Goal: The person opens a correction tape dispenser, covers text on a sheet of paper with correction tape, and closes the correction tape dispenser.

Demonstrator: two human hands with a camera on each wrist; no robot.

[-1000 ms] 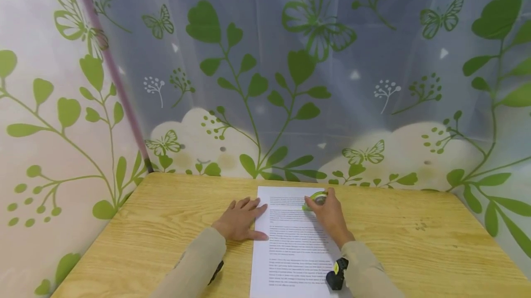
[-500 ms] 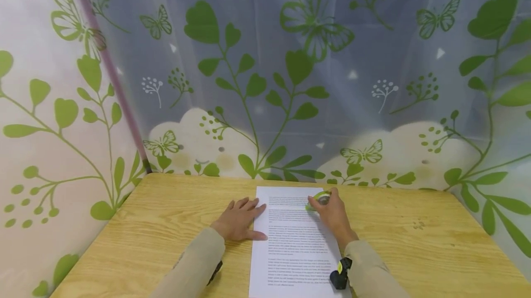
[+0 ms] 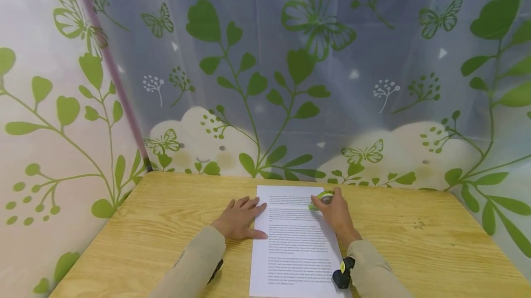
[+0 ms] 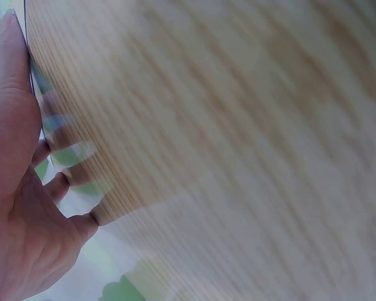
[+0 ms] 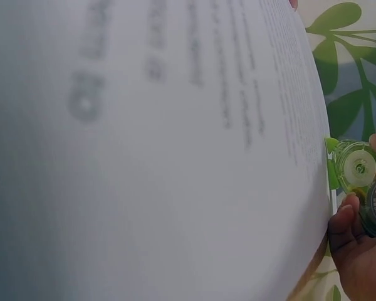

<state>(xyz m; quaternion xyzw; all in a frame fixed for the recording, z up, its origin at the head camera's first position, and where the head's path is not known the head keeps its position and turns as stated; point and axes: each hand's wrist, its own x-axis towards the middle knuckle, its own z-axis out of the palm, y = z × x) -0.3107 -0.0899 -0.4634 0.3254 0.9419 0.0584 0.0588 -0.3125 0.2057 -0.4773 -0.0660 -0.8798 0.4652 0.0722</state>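
A white printed sheet (image 3: 296,242) lies on the wooden table. My left hand (image 3: 239,220) rests flat at its left edge with fingers spread, the thumb and fingertips over the margin. Near the top right of the sheet, my right hand (image 3: 338,217) grips a green correction tape (image 3: 318,197) between thumb and fingers. In the right wrist view, the correction tape (image 5: 354,166) shows a see-through green case with a pale reel, its green edge right at the paper. The left wrist view shows the left hand (image 4: 31,207) against the tabletop.
The wooden table (image 3: 166,224) runs back to a curtain (image 3: 265,81) printed with green leaves and butterflies. A black wrist camera (image 3: 342,276) on the right wrist overlaps the lower right of the sheet.
My right hand has slid rightward with the correction tape along the upper text, toward the sheet's right edge. The left hand has stayed in place.
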